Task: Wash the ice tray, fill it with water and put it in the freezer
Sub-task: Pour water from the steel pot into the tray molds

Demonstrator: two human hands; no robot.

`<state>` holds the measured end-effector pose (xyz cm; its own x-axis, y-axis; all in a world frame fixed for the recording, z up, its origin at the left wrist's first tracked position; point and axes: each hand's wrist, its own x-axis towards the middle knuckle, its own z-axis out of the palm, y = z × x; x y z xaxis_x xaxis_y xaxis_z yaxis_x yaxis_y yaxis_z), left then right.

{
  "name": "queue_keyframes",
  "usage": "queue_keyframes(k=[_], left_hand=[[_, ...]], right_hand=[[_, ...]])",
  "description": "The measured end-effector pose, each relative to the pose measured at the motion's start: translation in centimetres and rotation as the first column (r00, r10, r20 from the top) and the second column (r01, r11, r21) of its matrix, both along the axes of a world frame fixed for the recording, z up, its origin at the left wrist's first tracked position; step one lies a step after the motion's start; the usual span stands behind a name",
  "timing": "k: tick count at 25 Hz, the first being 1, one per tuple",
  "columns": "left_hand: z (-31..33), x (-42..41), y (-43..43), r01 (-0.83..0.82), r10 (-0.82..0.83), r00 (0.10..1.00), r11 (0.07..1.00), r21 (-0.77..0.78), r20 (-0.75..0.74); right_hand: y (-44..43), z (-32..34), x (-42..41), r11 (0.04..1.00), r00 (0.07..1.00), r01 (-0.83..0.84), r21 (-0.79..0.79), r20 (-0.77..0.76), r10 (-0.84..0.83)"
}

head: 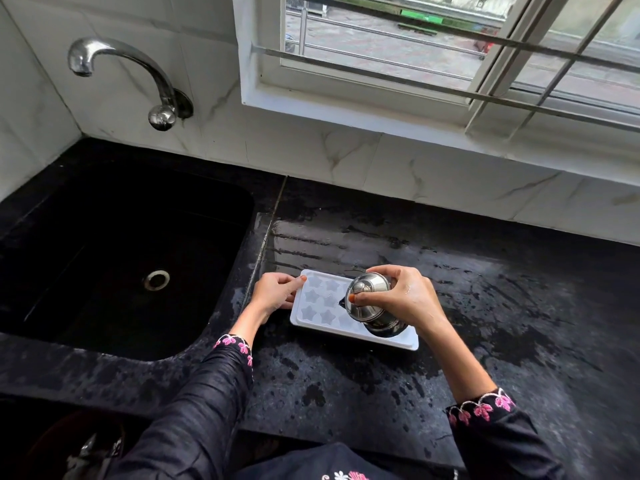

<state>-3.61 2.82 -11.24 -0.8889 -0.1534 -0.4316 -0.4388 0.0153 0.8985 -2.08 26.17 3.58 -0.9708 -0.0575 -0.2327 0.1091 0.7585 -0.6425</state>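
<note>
A white ice tray (313, 320) with star-shaped moulds lies flat on the wet black counter, just right of the sink. My left hand (275, 293) pinches the tray's left edge, thumb on the rim. My right hand (401, 296) grips a small steel jug (369, 303) with a domed lid, held over the tray's right half and tilted with its spout toward the moulds. The jug and hand hide the tray's right moulds. Whether water is flowing cannot be made out.
A black sink (114, 258) with a round drain lies to the left, under a chrome tap (117, 67) on the tiled wall. The black counter (502, 306) is wet and streaked around the tray. A barred window (450, 46) is behind.
</note>
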Motion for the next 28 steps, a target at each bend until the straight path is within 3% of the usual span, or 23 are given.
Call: queue_keyframes(k=[28], left_hand=[[-0.36, -0.06, -0.16, -0.001, 0.001, 1.0, 1.0, -0.023, -0.005]], right_hand=[[-0.61, 0.16, -0.07, 0.999, 1.0, 0.014, -0.046, 0.006, -0.014]])
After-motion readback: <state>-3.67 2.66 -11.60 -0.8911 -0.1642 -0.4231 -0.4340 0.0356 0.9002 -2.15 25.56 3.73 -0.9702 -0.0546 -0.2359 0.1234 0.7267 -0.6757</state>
